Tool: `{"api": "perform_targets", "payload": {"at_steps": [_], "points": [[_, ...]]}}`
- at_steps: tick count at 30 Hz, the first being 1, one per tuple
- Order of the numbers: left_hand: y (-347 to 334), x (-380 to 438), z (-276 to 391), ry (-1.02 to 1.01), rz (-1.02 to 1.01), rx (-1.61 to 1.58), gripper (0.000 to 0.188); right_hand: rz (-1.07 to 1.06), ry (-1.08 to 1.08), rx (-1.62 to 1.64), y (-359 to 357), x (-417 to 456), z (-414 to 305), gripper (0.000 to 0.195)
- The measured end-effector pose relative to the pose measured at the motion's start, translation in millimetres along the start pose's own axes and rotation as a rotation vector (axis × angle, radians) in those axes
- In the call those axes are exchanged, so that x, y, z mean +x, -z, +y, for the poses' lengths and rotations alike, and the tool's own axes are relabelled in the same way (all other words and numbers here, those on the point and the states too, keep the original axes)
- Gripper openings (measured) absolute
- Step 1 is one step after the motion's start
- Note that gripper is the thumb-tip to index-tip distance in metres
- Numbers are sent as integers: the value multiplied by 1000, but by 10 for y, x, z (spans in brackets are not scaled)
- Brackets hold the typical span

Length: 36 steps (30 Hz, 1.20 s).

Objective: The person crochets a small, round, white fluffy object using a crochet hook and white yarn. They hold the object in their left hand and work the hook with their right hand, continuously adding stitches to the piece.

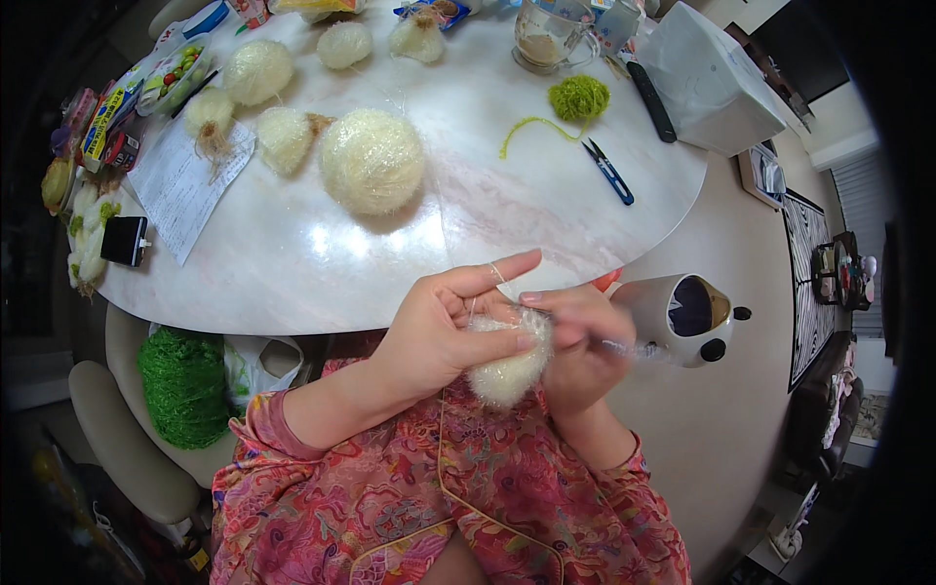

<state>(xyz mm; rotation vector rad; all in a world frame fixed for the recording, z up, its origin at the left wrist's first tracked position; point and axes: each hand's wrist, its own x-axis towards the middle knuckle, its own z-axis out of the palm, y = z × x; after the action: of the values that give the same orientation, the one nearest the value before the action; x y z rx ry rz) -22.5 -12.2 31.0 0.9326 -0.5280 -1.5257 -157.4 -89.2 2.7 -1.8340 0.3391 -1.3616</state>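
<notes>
My left hand (439, 329) pinches a fuzzy cream crocheted piece (504, 373) above my lap, its index finger raised with a strand of yarn around it. At the right side of the piece, my right hand (589, 344) closes on a crochet hook (618, 347), blurred, with its tip hidden near the top edge. A large ball of cream yarn (373, 162) lies on the marble table (380, 270). Left of it are cream crocheted pieces with brown strands (284, 140). Further right lie a small green yarn ball (579, 97) and blue-handled thread snips (608, 172).
A glass measuring cup (552, 36), a black remote control (651, 102) and a white box (706, 80) stand or lie at the back right. A printed paper (190, 183) and a phone (124, 240) are at left. Green yarn (183, 387) rests on a chair.
</notes>
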Motion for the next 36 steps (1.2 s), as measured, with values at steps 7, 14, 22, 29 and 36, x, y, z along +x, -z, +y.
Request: {"api": "perform_targets", "payload": {"at_steps": [7, 14, 22, 29, 36], "points": [[47, 5, 85, 91, -108, -70, 72, -97, 315, -149, 111, 32, 47, 9], [97, 47, 113, 100, -162, 73, 68, 180, -622, 744, 95, 42, -51, 21], [98, 73, -2, -10, -134, 61, 69, -33, 300, -395, 89, 1, 53, 16], [186, 115, 8, 92, -194, -80, 65, 164, -567, 435, 26, -103, 79, 22], [215, 92, 30, 72, -141, -1, 58, 163, -617, 518, 42, -56, 75, 18]]}}
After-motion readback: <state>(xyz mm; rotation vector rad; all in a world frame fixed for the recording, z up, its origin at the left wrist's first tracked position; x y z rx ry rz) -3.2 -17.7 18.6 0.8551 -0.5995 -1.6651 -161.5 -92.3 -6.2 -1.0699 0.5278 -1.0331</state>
